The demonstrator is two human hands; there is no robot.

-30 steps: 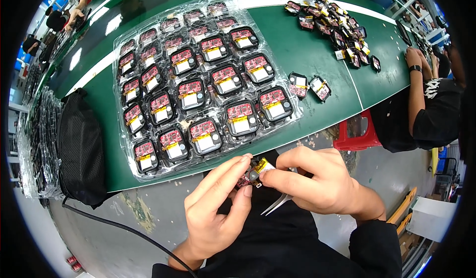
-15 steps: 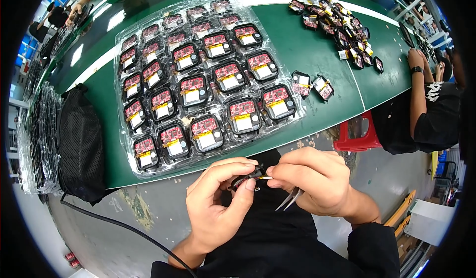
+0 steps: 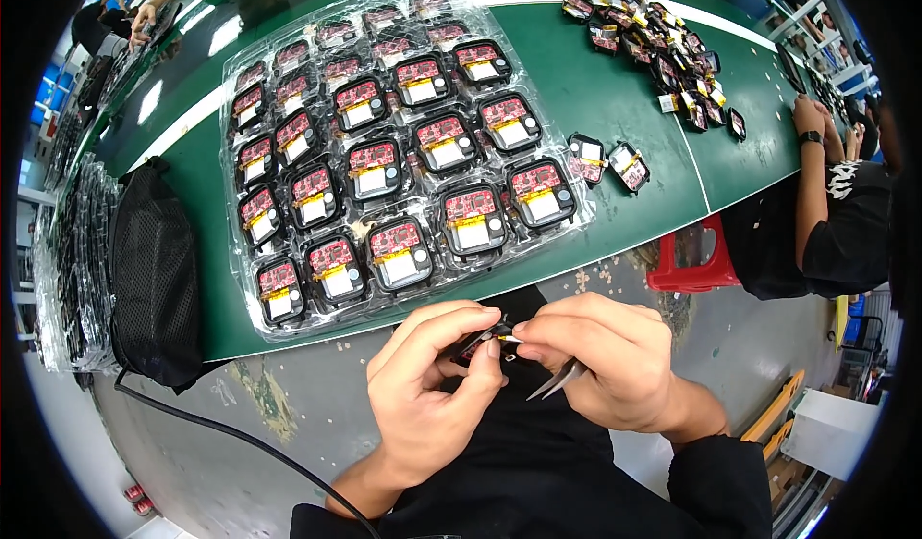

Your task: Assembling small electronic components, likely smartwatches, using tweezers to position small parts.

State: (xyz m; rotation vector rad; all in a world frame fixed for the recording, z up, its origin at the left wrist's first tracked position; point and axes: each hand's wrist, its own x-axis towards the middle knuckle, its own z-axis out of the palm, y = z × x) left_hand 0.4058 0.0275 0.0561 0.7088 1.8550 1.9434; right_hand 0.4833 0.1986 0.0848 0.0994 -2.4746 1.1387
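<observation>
The left hand (image 3: 432, 385) has its grip closed around a small black-framed device (image 3: 469, 351), with the thumb and fingers pressing on its sides. The device is tilted, above the person's lap and just in front of the near edge of the green worktop (image 3: 663, 191); a little of its red circuit board shows. The right hand (image 3: 610, 361) pinches at the device's right side, thumb and forefinger meeting on a small pale part with a touch of yellow, mostly hidden by the fingertips. The same hand also grasps a pair of tweezers (image 3: 551, 383), whose tips point down and to the left, apart from the device.

Ahead on the worktop lies a clear plastic tray (image 3: 317, 324) filled with rows of similar devices, showing red boards, white blocks and yellow tape. To its right, near its edge, two loose units (image 3: 629, 167) lie side by side, and farther off is a heaped pile (image 3: 663, 54) of more. A black mesh bag (image 3: 154, 280) sits to the left of the tray. A red stool (image 3: 693, 258) stands beneath the worktop's right side, near a seated co-worker (image 3: 845, 227) in black.
</observation>
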